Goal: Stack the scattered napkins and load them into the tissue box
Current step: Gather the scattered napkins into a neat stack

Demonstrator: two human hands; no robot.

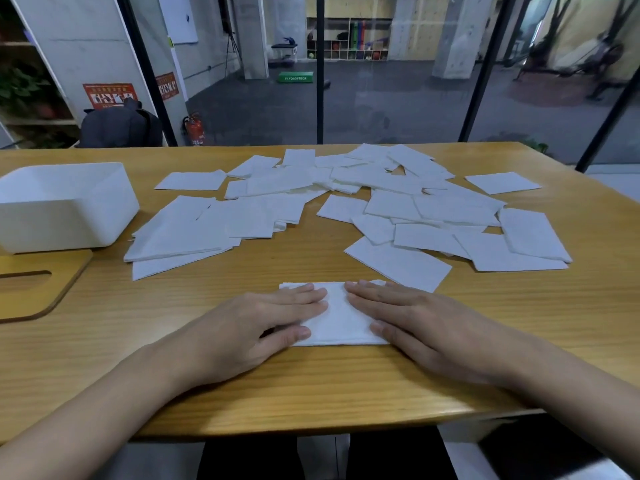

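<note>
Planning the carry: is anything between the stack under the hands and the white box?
Nothing tall. A loose pile of napkins lies flat beside the tissue box, on the direct line from the stack; the wooden lid is off.

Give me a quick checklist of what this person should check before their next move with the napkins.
1. Hands steady on the pile: ok. The left hand and right hand press flat on the small stack.
2. Stack edges squared: cannot tell. The hands cover both sides.
3. Tissue box uncovered: ok. The wooden lid lies on the table in front of it.
4. Inside of the box free: cannot tell from this angle.
5. All napkins gathered: not ok. Many loose napkins lie spread across the table.
6. Next napkin close by: ok. One lies just beyond the right hand.
</note>
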